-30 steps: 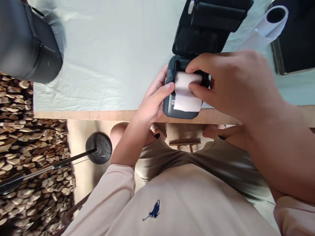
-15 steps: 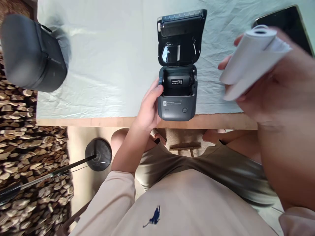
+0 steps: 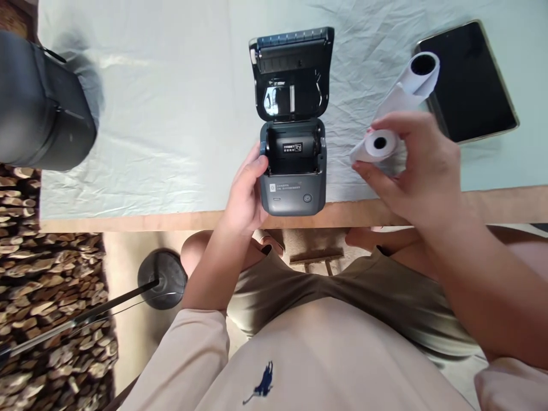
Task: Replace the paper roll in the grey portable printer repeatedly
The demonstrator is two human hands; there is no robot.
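A dark label printer (image 3: 293, 197) stands near the table's front edge, its lid (image 3: 292, 74) swung up and back. Inside the uncovered paper bay, no roll shows. My left hand (image 3: 246, 191) grips the printer's left side, thumb by the bay's rim. To the right, my right hand (image 3: 422, 162) pinches a small white paper roll (image 3: 379, 153) between thumb and fingers, its round end with a dark core hole facing me. Just beyond it lies a second white paper roll (image 3: 402, 94) with a wider core. Whether the two rolls touch is hard to tell.
A black tablet or phone (image 3: 471, 80) lies at the right, beside the wider roll. A dark zipped case (image 3: 47, 108) sits at the left. Pale cloth (image 3: 171, 114) covers the table, with a wooden front edge (image 3: 192, 221). Below left is a stand with a round base (image 3: 162, 285).
My right hand has moved left and toward me, turning the small roll so its end faces me. The wider roll has come into view. My left hand stays on the printer; the view has shifted.
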